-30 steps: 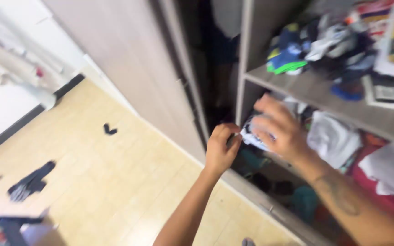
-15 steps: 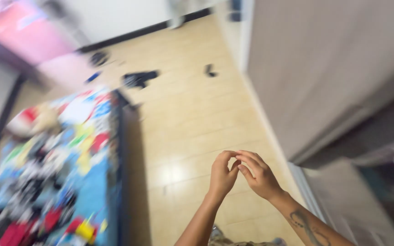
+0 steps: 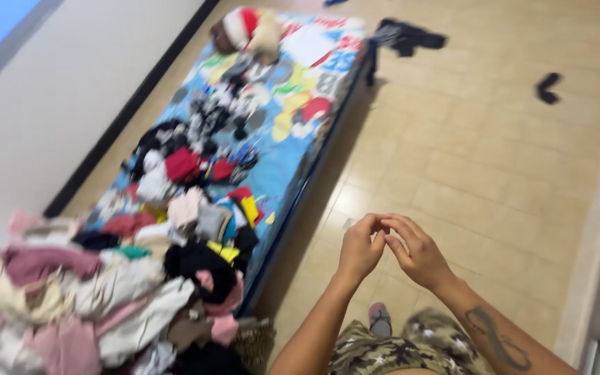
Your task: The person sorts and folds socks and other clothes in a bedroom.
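Tiled floor (image 3: pixel 494 180), beige and glossy, takes up most of the right side; it serves as overflow, with stray dark garments dropped on it.

Mattress (image 3: pixel 293 132) lies low on the floor along the white wall (image 3: pixel 57 90). Its bright cartoon-print sheet is used as a sorting surface, hence the clothes spread over it rather than stacked.

Big heap of clothes (image 3: pixel 85 298) sits at the near end of the mattress: pinks, creams, whites and blacks, unfolded and tumbled together, looking dumped in bulk. Further up is a looser scatter of small items (image 3: pixel 196 153), red, white and black, possibly socks or underwear; too blurred to tell.

A stuffed toy or bundle with a red and white cap (image 3: pixel 244 31) rests at the far end of the mattress.

A dark garment (image 3: pixel 407 35) lies on the floor just past the mattress corner, and a small black piece (image 3: pixel 547 87), maybe a sock, is well apart to the right.

Camouflage shorts (image 3: pixel 397 347) show at the bottom edge, with one foot in a pink-grey slipper (image 3: pixel 380 319) between the forearms.

Left hand (image 3: pixel 360 248) and right hand (image 3: pixel 418 253) meet in front of the body over the floor, fingertips touching, fingers curled inward as if pinching something tiny. Nothing is visible between them, so I cannot tell whether they grip anything. The right forearm has a tattoo (image 3: pixel 498 340).
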